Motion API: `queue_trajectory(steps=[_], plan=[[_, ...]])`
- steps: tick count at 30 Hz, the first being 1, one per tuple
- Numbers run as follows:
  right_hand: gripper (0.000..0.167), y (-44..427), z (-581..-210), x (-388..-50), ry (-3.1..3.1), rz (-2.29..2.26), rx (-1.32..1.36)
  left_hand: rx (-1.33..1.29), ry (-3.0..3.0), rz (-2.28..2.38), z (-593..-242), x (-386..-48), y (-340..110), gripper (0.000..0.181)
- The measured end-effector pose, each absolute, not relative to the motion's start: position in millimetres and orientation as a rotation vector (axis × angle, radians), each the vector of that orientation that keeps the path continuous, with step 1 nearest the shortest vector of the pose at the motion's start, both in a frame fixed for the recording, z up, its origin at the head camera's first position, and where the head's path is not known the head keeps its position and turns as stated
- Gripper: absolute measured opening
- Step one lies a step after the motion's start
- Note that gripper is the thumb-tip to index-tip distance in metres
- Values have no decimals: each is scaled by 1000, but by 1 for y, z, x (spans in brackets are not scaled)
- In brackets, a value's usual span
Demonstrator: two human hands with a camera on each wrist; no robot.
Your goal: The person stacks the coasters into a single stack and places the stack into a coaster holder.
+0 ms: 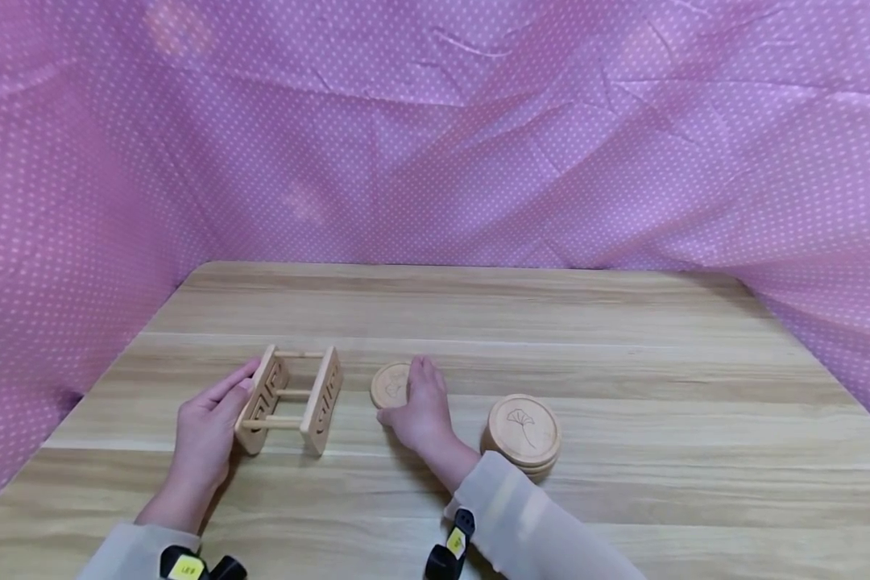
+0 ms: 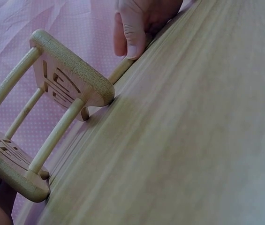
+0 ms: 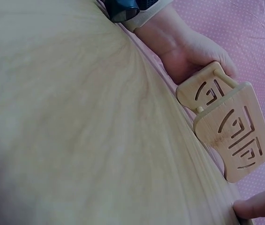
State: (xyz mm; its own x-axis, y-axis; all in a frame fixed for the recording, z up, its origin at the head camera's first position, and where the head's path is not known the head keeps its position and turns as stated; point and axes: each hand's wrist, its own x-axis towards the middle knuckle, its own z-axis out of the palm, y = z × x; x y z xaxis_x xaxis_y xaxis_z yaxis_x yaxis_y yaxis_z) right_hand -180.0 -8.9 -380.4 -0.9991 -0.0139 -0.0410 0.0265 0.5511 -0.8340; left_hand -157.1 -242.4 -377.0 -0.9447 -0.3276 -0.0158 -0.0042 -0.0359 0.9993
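A light wooden coaster rack (image 1: pixel 322 403) with two slotted side panels joined by dowels stands on the table at left. My left hand (image 1: pixel 206 427) holds its left panel, the thumb and fingers on either side. To the right of the rack, a round wooden coaster (image 1: pixel 388 385) with an engraved line drawing lies flat. My right hand (image 1: pixel 424 411) grips this coaster, partly covering it. In the left wrist view, the right thumb and fingers are at the coaster (image 2: pixel 120 70), seen edge-on beyond the rack (image 2: pixel 71 70). Only the right hand's thumb (image 3: pixel 259 204) shows clearly in the right wrist view.
A stack of round wooden coasters (image 1: pixel 524 431) stands right of my right forearm, a ginkgo leaf engraved on its top one. The wood-grain table (image 1: pixel 623 338) is bordered by pink dotted cloth (image 1: pixel 435 161) at the back and sides.
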Motion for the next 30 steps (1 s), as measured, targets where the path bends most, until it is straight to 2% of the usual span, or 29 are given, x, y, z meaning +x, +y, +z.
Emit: queue_trajectory(steps=[30], plan=[[87, -4, -380, -178, 2748, -1566, 48, 344, -1996, -2088, -376, -156, -241, 43]])
